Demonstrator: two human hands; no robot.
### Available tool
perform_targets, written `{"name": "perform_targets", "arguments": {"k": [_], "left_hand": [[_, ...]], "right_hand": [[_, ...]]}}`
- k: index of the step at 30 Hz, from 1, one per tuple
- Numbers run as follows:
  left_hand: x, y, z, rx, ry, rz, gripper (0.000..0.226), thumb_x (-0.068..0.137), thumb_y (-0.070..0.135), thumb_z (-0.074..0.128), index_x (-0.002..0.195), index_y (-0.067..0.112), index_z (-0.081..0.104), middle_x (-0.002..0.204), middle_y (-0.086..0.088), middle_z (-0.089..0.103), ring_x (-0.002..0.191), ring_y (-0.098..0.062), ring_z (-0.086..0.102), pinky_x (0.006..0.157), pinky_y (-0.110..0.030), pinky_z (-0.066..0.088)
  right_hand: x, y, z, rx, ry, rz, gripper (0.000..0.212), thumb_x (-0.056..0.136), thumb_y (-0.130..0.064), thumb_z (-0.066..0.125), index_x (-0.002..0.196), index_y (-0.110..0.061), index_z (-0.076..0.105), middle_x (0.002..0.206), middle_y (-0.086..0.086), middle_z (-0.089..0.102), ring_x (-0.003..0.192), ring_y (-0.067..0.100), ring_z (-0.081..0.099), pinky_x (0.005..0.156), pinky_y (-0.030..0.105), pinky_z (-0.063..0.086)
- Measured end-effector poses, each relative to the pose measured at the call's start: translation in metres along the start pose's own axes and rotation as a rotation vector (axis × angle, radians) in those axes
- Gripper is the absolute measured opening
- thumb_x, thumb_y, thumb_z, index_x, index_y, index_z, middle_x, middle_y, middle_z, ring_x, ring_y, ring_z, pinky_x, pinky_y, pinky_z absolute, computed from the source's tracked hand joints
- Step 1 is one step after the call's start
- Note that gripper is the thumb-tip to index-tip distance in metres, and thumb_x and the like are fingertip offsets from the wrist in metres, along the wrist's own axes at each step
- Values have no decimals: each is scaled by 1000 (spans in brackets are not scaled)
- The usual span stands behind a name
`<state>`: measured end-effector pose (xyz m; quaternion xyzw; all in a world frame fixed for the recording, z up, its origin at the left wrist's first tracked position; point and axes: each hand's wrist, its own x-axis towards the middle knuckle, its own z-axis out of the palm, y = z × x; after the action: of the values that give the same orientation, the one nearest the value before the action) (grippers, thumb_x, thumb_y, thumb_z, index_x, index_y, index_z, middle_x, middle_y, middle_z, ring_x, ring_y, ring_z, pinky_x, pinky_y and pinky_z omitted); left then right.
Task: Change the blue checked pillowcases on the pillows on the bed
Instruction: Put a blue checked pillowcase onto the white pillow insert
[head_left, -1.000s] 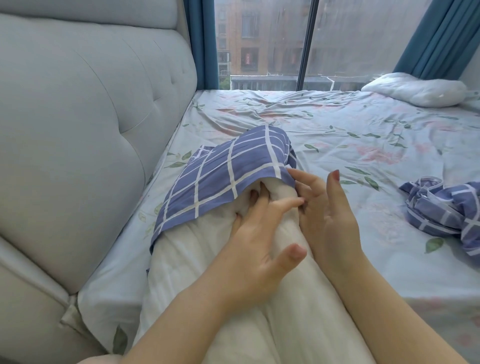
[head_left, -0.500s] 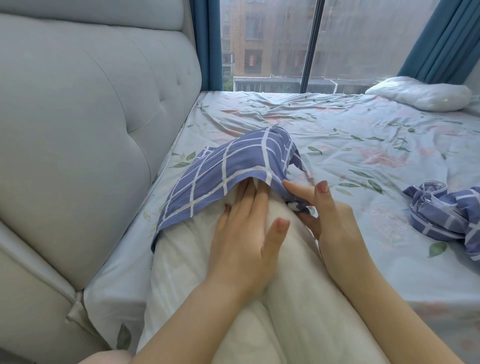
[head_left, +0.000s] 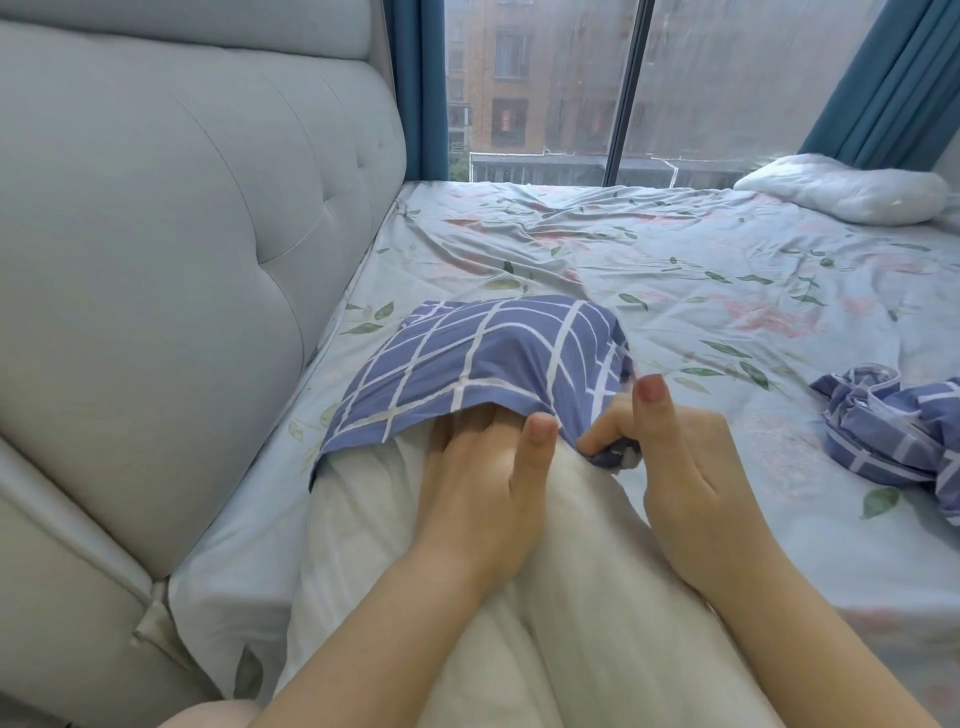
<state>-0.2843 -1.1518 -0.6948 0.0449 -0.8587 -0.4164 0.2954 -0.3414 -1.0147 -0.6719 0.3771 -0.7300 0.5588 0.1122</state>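
Cloth that looks thin and limp: the blue checked pillowcase half covers a soft white pillow along the headboard edge of the bed. It should bunch and slide easily, and the open hem is the best place to grip. The left hand lies flat with its fingers tucked under the hem. The right hand pinches the hem's bunched corner. A crumpled pillowcase lies at the right edge. No writing is readable.
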Motion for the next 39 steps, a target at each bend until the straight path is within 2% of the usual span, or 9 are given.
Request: {"name": "perform_targets", "arguments": {"k": [5,10,13,17,20,25,29,32,39], "left_hand": [[1,2,-2,-92,-70,-132,89,59,97,-12,67,38,54,86,19,64,103,-1,51,99,-18,32],[0,-4,10,-152,-517,-43,86,74,91,4,123,47,58,142,22,49,140,-3,35,118,-21,20],[2,-6,2,-120,-742,47,105,74,93,8,118,19,68,119,-1,69,118,-16,58,105,-38,42],[15,-7,-35,-458,-217,-216,81,83,82,30,92,14,74,75,-7,74,66,-21,70,70,-28,53],[28,-44,-61,-85,194,-367,51,96,60,37,89,20,67,74,0,70,77,-22,67,74,-36,50],[37,-107,-69,-32,-14,-895,96,71,92,29,140,28,48,143,-1,50,126,-29,50,106,-42,40],[37,-108,-55,-205,-14,-938,135,42,108,14,151,30,33,151,0,44,133,-28,47,112,-47,37],[39,-90,-53,-228,81,-908,119,63,98,8,150,22,37,151,-3,44,136,-26,44,116,-44,31],[30,-59,-65,-553,-123,-785,75,93,73,13,111,29,72,106,-3,76,98,-18,72,81,-30,56]], "right_hand": [[0,-11,-1,200,-208,122,81,87,-79,18,47,-17,50,52,11,47,51,16,42,54,25,32],[1,19,-13,-374,-232,476,87,74,-87,5,44,-15,42,45,0,48,54,25,50,58,34,36],[5,31,-28,-589,11,483,87,78,-77,-3,48,-18,53,57,9,57,70,35,56,67,41,41],[7,34,-30,-535,253,164,63,97,-47,25,66,-4,58,65,7,60,69,28,54,65,36,38],[4,33,-14,-379,188,154,36,95,-35,42,77,-12,62,78,-1,61,77,12,55,68,20,39],[-3,31,23,-486,-54,-24,29,94,-40,48,103,-28,73,115,-9,64,108,18,53,94,37,42],[-9,2,48,-391,-323,-194,43,101,-43,35,102,-21,72,95,-9,67,90,15,60,82,40,46],[-24,-22,70,-361,-498,-167,54,102,-52,21,108,-24,67,91,-9,62,85,14,56,70,37,50],[-30,-42,88,-524,-553,242,78,75,-77,-12,146,-55,11,143,-1,23,129,23,20,112,43,25]]}}
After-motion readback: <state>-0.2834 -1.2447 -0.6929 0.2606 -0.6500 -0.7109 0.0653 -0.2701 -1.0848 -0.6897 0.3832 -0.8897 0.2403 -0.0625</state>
